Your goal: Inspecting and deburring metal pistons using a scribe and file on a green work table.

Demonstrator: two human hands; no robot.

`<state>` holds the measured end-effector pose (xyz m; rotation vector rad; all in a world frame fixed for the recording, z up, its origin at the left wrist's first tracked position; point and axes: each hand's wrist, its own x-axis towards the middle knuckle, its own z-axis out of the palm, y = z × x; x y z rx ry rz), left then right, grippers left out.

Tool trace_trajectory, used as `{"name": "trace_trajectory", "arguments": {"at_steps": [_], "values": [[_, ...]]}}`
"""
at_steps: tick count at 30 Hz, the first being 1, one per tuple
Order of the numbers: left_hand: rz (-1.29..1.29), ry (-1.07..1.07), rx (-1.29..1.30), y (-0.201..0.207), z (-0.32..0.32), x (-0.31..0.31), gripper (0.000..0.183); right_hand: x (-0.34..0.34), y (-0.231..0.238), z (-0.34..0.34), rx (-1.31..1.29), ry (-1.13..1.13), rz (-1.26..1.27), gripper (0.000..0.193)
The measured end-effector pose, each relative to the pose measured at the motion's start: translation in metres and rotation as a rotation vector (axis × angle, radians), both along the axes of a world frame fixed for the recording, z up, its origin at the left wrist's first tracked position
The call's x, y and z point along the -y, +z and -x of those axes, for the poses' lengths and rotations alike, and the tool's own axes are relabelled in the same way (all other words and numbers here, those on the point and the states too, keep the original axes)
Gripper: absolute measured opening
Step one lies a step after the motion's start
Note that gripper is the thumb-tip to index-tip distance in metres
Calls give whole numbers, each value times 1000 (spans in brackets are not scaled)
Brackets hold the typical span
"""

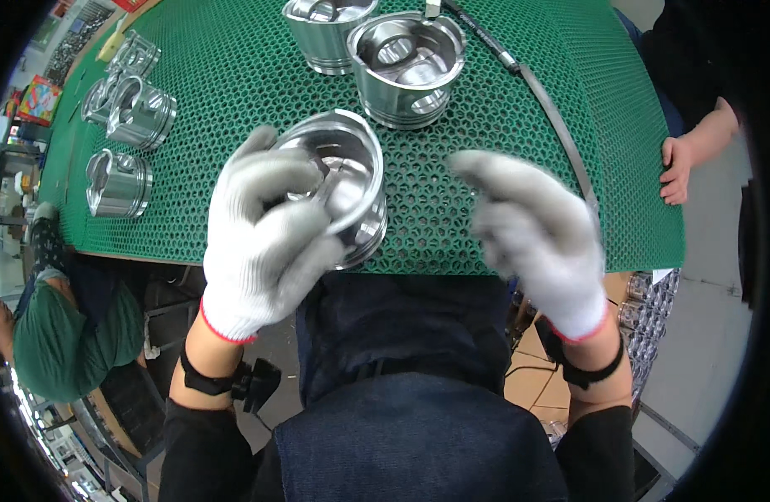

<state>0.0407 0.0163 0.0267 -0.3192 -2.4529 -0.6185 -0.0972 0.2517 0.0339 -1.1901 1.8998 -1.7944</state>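
Observation:
My left hand point(268, 226), in a white knit glove with a red cuff, is closed around the rim of a shiny metal piston point(367, 238) at the near edge of the green mat. Its fingers reach into the piston's hollow, open side, which faces up. To the right, my gloved right hand point(536, 226) hangs over the mat, apart from the piston. Motion smears its partly curled fingers, and whether they hold anything small cannot be made out. Just beyond the held piston stand a second piston point(406, 71) and a third piston point(331, 38), hollow sides up.
Several pistons, among them one lying piston point(121, 184), are on the left of the green perforated mat point(519, 109). A dark-handled metal strip tool point(556, 121) lies at right. Another person's hand point(676, 171) rests by the right edge; a person in green point(79, 339) is at left.

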Motion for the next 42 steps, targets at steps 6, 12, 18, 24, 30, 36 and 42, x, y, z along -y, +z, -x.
{"name": "trace_trajectory", "arguments": {"at_steps": [6, 12, 18, 24, 30, 36, 42], "values": [[81, 105, 15, 11, 19, -13, 19, 16, -13, 0, -1060, -89, -463, 29], [246, 89, 62, -3, -13, -44, 30, 5, 0, -25, 693, 236, -718, 33], [15, -137, 57, -9, -19, -20, 52, -3, 13, -7, 508, 47, -525, 27], [-91, 178, 175, -32, -40, -15, 48, 20, 3, 3, -574, -37, -378, 23], [-227, 131, 110, -30, -30, -24, 38, 2, -3, -38, -217, 126, -494, 19], [-608, 136, 308, -42, -45, 1, 56, -18, -11, -35, 4, 18, -267, 22], [-96, -22, 273, -13, 17, 29, 42, -53, -8, -48, 680, -180, -331, 26]]}}
